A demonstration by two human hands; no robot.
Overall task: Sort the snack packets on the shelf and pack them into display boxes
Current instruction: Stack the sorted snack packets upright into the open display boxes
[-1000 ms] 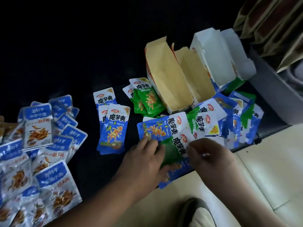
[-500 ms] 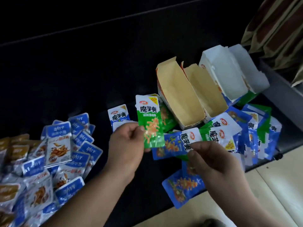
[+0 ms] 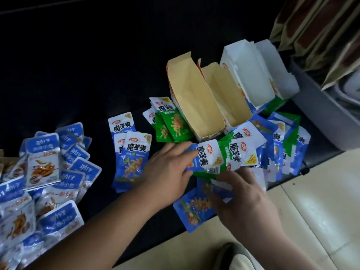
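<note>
Mixed blue and green snack packets [image 3: 272,151] are heaped on the dark shelf in front of two open brown display boxes [image 3: 194,100] and two white ones [image 3: 251,75]. Sorted stacks lie to the left: green packets [image 3: 171,123] beside the brown box, blue packets [image 3: 132,152] further left. My left hand [image 3: 169,170] reaches into the heap, its straight fingers touching the edge of a blue packet [image 3: 204,158]. My right hand [image 3: 245,199] is blurred; its curled fingers grip another blue packet [image 3: 212,191] near the shelf's front edge. One more blue packet [image 3: 191,209] overhangs that edge.
A big pile of blue-and-white fish snack packets [image 3: 42,172] fills the left of the shelf. Brown bags [image 3: 321,32] stand in a grey bin [image 3: 319,117] at the right. A pale tiled floor [image 3: 321,201] and a shoe [image 3: 235,258] lie below the shelf.
My left hand set the green packet on the green stack and came back to the heap, now touching a blue packet. My right hand moved slightly lower over the blue packets.
</note>
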